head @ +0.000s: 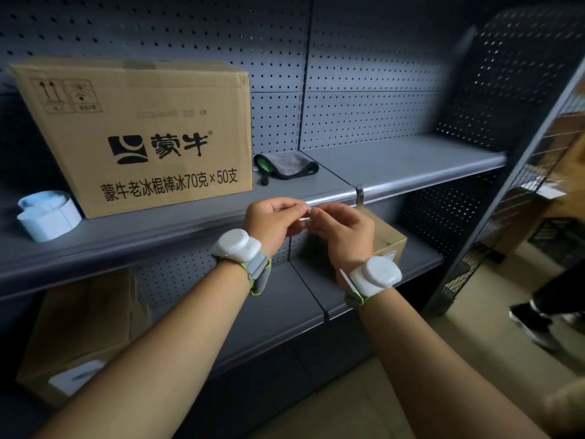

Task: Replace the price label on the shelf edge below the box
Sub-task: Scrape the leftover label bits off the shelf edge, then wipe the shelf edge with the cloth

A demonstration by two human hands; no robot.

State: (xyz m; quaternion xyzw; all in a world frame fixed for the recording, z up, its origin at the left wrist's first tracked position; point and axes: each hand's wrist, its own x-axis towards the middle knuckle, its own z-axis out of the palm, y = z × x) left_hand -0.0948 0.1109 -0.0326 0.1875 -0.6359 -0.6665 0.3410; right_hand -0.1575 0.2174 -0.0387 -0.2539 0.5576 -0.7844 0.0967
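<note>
A brown cardboard box with black printed characters stands on the grey metal shelf. My left hand and my right hand meet just in front of the shelf edge, to the right of and below the box. Both pinch a small pale, partly clear label between their fingertips. The label is mostly hidden by my fingers. Each wrist carries a white device on a grey strap.
A roll of white and blue labels lies on the shelf left of the box. A grey cloth with green trim lies behind it to the right. Cardboard boxes sit on the lower shelf. A person's shoe shows at right.
</note>
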